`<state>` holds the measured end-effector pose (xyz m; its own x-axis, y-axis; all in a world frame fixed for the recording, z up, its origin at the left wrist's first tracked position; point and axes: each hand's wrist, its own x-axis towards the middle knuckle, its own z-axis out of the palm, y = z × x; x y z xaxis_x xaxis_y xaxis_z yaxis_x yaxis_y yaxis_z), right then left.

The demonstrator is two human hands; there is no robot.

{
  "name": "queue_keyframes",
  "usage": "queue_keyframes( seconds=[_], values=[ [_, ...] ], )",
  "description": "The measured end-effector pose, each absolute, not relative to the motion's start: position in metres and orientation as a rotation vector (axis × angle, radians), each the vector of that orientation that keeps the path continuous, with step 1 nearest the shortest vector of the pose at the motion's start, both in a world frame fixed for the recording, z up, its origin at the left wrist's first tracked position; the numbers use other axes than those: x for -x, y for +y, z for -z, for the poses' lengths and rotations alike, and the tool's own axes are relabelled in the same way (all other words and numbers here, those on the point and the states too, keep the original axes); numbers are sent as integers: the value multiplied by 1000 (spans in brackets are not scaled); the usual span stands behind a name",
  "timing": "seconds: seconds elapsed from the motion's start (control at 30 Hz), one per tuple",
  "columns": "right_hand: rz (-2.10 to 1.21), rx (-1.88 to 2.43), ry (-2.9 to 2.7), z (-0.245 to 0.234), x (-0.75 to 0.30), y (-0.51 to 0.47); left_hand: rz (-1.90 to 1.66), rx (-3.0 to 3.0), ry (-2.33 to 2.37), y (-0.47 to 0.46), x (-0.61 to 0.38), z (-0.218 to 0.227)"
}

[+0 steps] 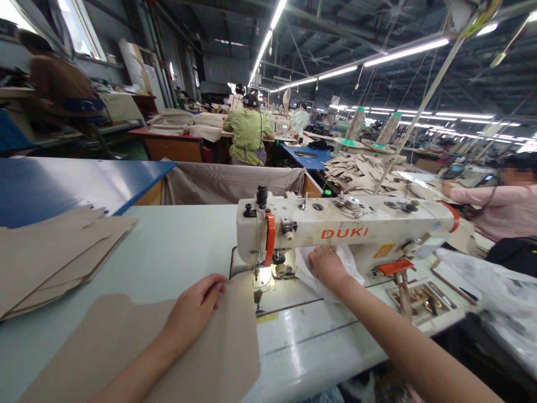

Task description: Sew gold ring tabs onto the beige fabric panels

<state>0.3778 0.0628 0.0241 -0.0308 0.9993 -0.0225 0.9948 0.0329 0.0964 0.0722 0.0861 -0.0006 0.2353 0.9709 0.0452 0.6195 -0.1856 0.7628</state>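
Observation:
A beige fabric panel (229, 341) lies on the pale table at the left of the sewing machine (302, 224), its top corner close to the needle area. My left hand (195, 308) rests on this panel, thumb and fingers pinched together at its upper edge. Under the machine's arm lies a crumpled white plastic bag (310, 274). My right hand (329, 268) reaches into it with fingers bunched; the fingertips and whatever they hold are hidden. The machine's lamp lights the presser foot and needle plate (263, 276).
Stacked beige panels (54, 246) lie at the far left beside a blue tabletop (84, 176). A small parts tray (422, 299) and clear plastic bag (490, 296) are at right. Beyond the machine are cut strips (361, 170), thread cones (356, 126) and people working.

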Motion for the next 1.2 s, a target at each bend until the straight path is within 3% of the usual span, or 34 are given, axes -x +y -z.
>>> queue_keyframes(
  seconds=[0.67,1.03,1.1,1.2],
  values=[
    [-72,-2061,2065,-34,-363,67,-793,-1776,1383,74,-75,-7],
    [-78,-2445,2241,-42,-367,34,-808,-1743,1328,73,-74,-9],
    [17,-2429,2413,-39,-349,14,-796,-1700,1302,72,-75,-10],
    [738,-2416,2931,-26,-306,-4,-796,-1662,1279,71,-76,-13]
  ],
)
